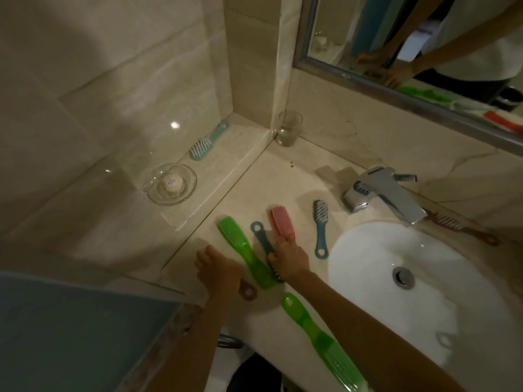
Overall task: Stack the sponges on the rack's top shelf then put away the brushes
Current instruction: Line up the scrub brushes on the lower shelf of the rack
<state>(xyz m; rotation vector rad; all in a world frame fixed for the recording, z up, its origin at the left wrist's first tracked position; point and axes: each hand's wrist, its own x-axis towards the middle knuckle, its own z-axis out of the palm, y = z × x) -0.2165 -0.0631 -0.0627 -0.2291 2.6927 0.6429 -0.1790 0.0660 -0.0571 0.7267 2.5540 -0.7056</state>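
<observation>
Several brushes lie on the beige counter (254, 176) left of the sink. My left hand (218, 271) is curled over a mauve brush (248, 291); only its ring end shows by my wrist. My right hand (289, 257) lies over a dark blue brush (259, 234), thumb curled against its handle, and its fingertips reach the handle end of a pink brush (280, 220). A green brush (239, 246) lies between my hands. A second green brush (325, 345) runs along the front edge beside my right forearm. A blue brush (320, 226) lies near the basin. No sponges or rack are in view.
A pale blue brush (208, 141) and a glass dish with soap (169, 183) sit on the raised ledge at left. A drinking glass (288, 127) stands in the corner. Chrome faucet (385, 193), white basin (368, 264), a brown brush (464, 227) behind the faucet, mirror (396, 89) above.
</observation>
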